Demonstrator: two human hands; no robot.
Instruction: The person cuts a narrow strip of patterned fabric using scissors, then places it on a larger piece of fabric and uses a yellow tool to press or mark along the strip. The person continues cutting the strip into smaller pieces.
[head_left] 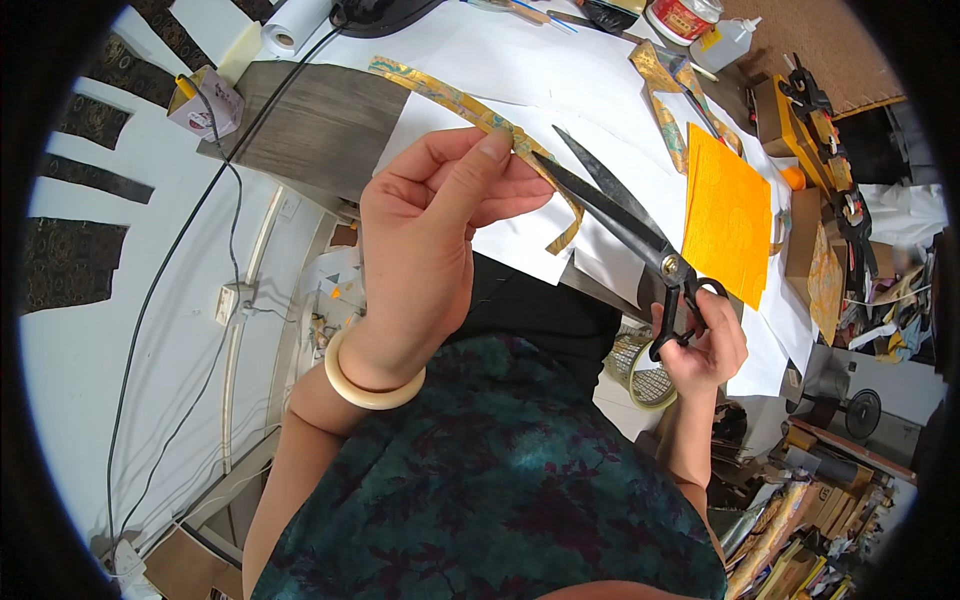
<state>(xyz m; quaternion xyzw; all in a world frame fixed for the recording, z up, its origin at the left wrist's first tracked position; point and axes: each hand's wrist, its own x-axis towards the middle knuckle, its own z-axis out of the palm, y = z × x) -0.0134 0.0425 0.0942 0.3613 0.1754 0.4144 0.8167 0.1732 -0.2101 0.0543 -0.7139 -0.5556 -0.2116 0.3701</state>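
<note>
My left hand, with a pale bangle on its wrist, pinches a narrow gold and green patterned fabric strip between thumb and fingers. One end of the strip reaches up to the far left; the other bends down past my fingertips. In my right hand is a large pair of scissors, my fingers through the black handles. Their blades are spread apart, and the lower blade's tip lies right by the strip near my left fingertips. Whether it touches the strip I cannot tell.
White paper covers much of the table. Yellow-orange sheets lie to the right, below a folded patterned strip. A red-labelled tub and a squeeze bottle stand at the back. A mesh basket is below the table edge.
</note>
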